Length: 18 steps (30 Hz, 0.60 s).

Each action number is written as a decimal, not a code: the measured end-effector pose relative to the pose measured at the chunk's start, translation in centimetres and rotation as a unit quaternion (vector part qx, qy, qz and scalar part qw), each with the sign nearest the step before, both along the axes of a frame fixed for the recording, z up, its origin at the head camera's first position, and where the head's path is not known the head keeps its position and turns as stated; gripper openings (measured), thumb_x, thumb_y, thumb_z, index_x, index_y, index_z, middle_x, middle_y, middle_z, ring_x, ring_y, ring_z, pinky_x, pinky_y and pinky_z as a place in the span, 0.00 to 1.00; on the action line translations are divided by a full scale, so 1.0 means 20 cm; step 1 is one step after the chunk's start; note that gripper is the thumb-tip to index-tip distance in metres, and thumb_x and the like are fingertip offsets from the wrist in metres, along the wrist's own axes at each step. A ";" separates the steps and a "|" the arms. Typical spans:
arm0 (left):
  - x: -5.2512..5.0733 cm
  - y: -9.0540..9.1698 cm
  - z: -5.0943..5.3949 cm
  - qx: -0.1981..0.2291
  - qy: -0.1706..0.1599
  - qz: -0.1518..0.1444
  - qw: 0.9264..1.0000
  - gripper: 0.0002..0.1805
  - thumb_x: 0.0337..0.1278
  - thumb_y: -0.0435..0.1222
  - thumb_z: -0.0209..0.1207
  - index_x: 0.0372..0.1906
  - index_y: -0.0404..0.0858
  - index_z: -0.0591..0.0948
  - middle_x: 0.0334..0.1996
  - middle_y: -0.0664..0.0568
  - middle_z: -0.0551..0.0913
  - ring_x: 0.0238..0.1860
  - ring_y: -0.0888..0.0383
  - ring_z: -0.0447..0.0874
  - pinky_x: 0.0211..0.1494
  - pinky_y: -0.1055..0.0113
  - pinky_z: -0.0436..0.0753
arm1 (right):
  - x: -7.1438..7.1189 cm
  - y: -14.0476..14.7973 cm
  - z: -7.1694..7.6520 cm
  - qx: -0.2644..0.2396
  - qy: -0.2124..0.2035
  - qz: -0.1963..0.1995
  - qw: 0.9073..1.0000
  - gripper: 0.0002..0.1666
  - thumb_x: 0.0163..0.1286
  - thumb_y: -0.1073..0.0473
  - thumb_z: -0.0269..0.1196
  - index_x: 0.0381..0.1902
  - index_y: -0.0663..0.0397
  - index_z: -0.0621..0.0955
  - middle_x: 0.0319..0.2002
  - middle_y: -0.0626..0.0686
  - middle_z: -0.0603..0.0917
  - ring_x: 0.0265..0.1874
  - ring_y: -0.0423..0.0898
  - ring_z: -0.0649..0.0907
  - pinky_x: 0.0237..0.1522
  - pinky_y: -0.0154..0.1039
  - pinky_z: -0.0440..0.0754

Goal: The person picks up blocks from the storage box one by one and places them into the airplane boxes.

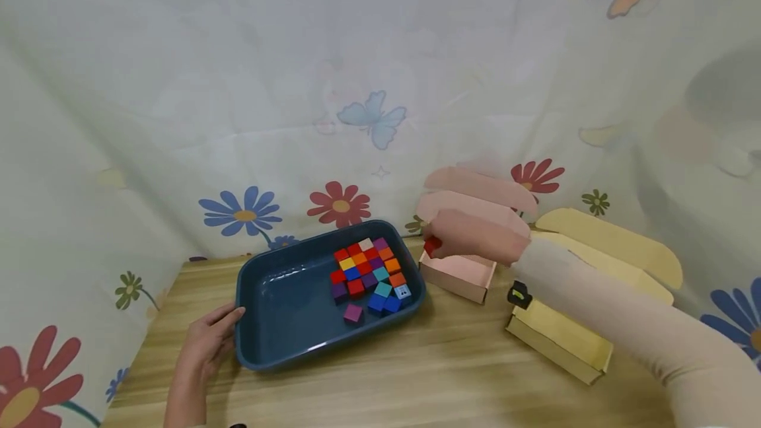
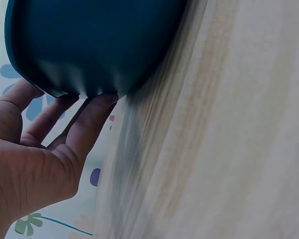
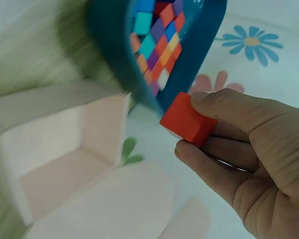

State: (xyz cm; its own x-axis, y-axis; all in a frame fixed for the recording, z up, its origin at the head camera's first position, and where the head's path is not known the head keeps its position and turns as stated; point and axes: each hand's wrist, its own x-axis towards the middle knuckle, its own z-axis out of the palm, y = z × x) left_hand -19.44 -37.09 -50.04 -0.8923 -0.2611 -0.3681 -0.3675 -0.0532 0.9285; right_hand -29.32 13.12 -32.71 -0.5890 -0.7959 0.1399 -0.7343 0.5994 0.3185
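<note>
A dark blue plastic tray (image 1: 285,342) lies on the wooden table with many coloured cubes (image 1: 362,269) gathered on its right side. My left hand (image 1: 208,339) holds the tray's left end, one digit at the rim and other fingertips against the outer wall (image 2: 94,64). Between thumb and fingers, my right hand (image 3: 254,149) pinches a red cube (image 3: 189,119). The cube is raised over the left side of an open pink box (image 1: 454,279), right of the tray. In the right wrist view, the visible inside of the pink box (image 3: 65,154) holds no cube.
An open yellow box (image 1: 559,342) stands farther right, beneath my right forearm, its lid folded back. A small black object (image 1: 520,294) with a green mark is at its left corner. A flower-printed cloth (image 1: 297,117) hangs behind the table.
</note>
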 end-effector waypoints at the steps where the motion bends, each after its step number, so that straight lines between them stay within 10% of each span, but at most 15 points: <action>1: 0.00 0.00 0.00 0.002 0.001 -0.001 1.000 0.43 0.65 0.42 0.68 0.77 0.32 0.62 0.44 0.62 0.85 0.43 0.67 0.87 0.49 0.65 0.86 | -0.01 0.04 -0.03 -0.018 -0.039 0.000 0.999 0.16 0.61 0.48 0.65 0.15 0.32 0.76 0.16 0.37 0.67 0.25 0.42 0.71 0.31 0.39 0.66; 4: -0.01 0.00 0.00 0.002 0.001 -0.007 1.000 0.44 0.64 0.43 0.68 0.78 0.33 0.61 0.43 0.64 0.85 0.42 0.68 0.87 0.48 0.66 0.86 | -0.01 0.13 -0.10 -0.040 -0.137 -0.018 0.990 0.08 0.60 0.57 0.73 0.25 0.43 0.83 0.19 0.39 0.73 0.22 0.40 0.71 0.29 0.35 0.69; 8: -0.02 -0.01 -0.01 0.009 0.000 -0.013 1.000 0.46 0.63 0.43 0.69 0.78 0.32 0.59 0.41 0.65 0.85 0.42 0.69 0.86 0.48 0.66 0.86 | 0.04 0.27 -0.14 -0.036 -0.165 -0.041 0.985 0.08 0.58 0.59 0.76 0.31 0.50 0.85 0.24 0.43 0.80 0.24 0.40 0.74 0.29 0.35 0.74; 18: -0.02 -0.02 -0.01 0.026 -0.002 -0.003 1.000 0.36 0.61 0.43 0.71 0.73 0.43 0.71 0.39 0.66 0.86 0.43 0.67 0.87 0.49 0.64 0.87 | 0.17 0.59 -0.20 -0.062 -0.292 -0.119 0.947 0.12 0.55 0.65 0.75 0.22 0.50 0.80 0.20 0.43 0.75 0.21 0.38 0.70 0.24 0.33 0.70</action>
State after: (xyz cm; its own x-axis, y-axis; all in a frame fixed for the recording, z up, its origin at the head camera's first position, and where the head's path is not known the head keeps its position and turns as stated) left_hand -19.92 -37.48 -50.16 -0.8921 -0.2365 -0.3851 -0.3721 -0.0991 0.9229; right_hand -25.83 24.90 -36.62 -0.7551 -0.6302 -0.1809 -0.6036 0.7759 -0.1833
